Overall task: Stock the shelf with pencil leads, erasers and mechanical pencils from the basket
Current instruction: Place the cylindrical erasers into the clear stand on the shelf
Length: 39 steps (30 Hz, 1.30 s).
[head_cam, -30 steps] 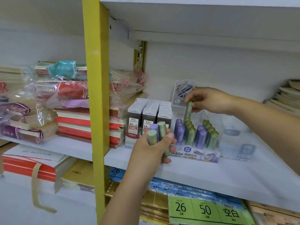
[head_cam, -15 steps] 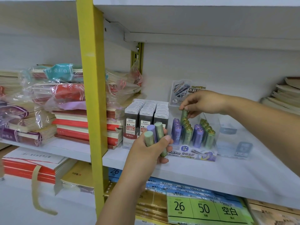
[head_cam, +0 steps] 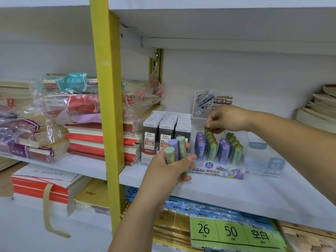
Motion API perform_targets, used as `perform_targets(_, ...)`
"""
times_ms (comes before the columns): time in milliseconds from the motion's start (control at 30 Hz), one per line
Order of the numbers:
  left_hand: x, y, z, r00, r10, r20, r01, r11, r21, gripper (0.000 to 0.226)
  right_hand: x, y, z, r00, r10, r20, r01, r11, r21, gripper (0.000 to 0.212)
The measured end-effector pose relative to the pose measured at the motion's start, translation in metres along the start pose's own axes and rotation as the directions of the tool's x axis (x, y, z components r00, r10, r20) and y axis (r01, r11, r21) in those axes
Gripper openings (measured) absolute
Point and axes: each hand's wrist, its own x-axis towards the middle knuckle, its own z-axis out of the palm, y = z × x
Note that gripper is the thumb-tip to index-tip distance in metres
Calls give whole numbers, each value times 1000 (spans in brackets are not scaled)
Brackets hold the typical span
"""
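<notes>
My left hand (head_cam: pixel 168 172) grips three pencil lead tubes (head_cam: pixel 177 149), two green and one purple, upright in front of the white shelf (head_cam: pixel 245 193). A clear display box (head_cam: pixel 219 169) on the shelf holds rows of purple and green lead tubes. At its back left, the fingertips of my right hand (head_cam: pixel 225 118) pinch the top of a green tube (head_cam: pixel 209 132) seated in the back row. To the left stands a grey box of 0.5 lead cases (head_cam: pixel 166 128).
A yellow upright post (head_cam: pixel 107 106) divides the shelving. Wrapped notebook stacks (head_cam: pixel 72 113) fill the left bay. A clear empty display box (head_cam: pixel 263 160) sits right of the lead tubes. Paper stacks (head_cam: pixel 318 110) lie at far right, and packs with green labels (head_cam: pixel 232 231) on the lower shelf.
My right hand has lowered the green tube from above the display box down into the back row. My left hand has stayed in place with its three tubes.
</notes>
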Motion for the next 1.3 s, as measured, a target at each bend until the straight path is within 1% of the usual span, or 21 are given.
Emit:
perform_targets(67, 0, 1, -1, 1000, -3, 6, 2, 999, 43, 19, -12, -9, -6, 987, -80, -139, 62, 990, -124, 18)
perform_targets(100, 0, 1, -1, 1000, -9, 7, 8, 997, 80, 22, -22, -15, -7, 969, -132, -210, 116, 989, -88, 16)
perform_targets(133, -1, 0, -1, 1000, -15, 6, 14, 993, 117, 27, -33, -21, -7, 954, -165, -249, 176, 984, 21, 13)
perform_targets(200, -1, -2, 0, 1000, -10, -15, 12, 988, 157, 30, -58, -31, -2, 952, -225, -207, 276, 924, 265, 9)
perform_targets(267, -1, -2, 2, 1000, 5, -25, -1, 985, 172, 27, -76, -37, 6, 948, -299, -107, 318, 884, 343, 14)
perform_targets(333, -2, -1, 3, 1000, 6, -6, -5, 984, 179, 31, -84, -38, 14, 945, -322, -51, 320, 885, 338, 18)
perform_targets(433, -3, 1, 5, 999, 2, 41, -8, 986, 164, 33, -90, -37, 16, 954, -291, -70, 296, 881, 370, 19)
perform_targets(567, -6, 3, 2, 993, 13, 120, -26, 994, 108, 30, -97, -34, 13, 966, -258, -25, 246, 881, 405, 20)
perform_targets(700, -4, 5, -11, 997, 59, 45, -62, 995, 74, 17, -100, -26, 12, 983, -169, -71, 181, 834, 520, 17)
perform_targets(733, -3, 5, -12, 997, 78, 21, -80, 994, 72, 15, -102, -27, 13, 983, -170, -72, 183, 859, 478, 15)
perform_targets(767, -3, 5, -13, 995, 95, 1, -95, 992, 77, 14, -102, -27, 15, 977, -198, -83, 215, 904, 370, 14)
perform_targets(800, -3, 5, -13, 994, 109, -13, -107, 990, 93, 13, -103, -28, 16, 964, -247, -93, 262, 940, 219, 15)
perform_targets(833, -2, 4, -12, 992, 122, -21, -119, 987, 112, 10, -103, -31, 18, 947, -308, -96, 314, 947, 61, 18)
perform_targets(867, -1, 4, -11, 991, 133, -24, -129, 983, 133, 7, -103, -36, 20, 924, -370, -97, 365, 928, -71, 21)
perform_targets(900, -1, 3, -10, 989, 143, -27, -137, 979, 151, 6, -103, -41, 23, 899, -426, -96, 409, 899, -158, 24)
perform_targets(967, 0, 3, -8, 986, 158, -43, -148, 973, 179, 7, -101, -49, 29, 864, -494, -101, 466, 859, -214, 25)
perform_targets(1033, 0, 4, -7, 985, 166, -48, -155, 971, 182, 8, -99, -50, 32, 859, -497, -121, 474, 863, -174, 24)
perform_targets(1100, -1, 5, -6, 987, 160, -34, -152, 973, 171, 8, -96, -45, 28, 876, -454, -163, 443, 891, -102, 28)
perform_targets(1167, 0, 5, -5, 989, 149, -17, -144, 974, 176, 10, -90, -37, 18, 895, -382, -232, 403, 914, 48, 37)
perform_targets(1233, 0, 4, -3, 990, 144, -6, -140, 971, 196, 10, -78, -28, 4, 898, -302, -320, 378, 902, 208, 40)
perform_targets(1300, 0, 2, 0, 989, 149, -1, -145, 968, 204, 7, -62, -19, -10, 886, -227, -406, 342, 909, 239, 35)
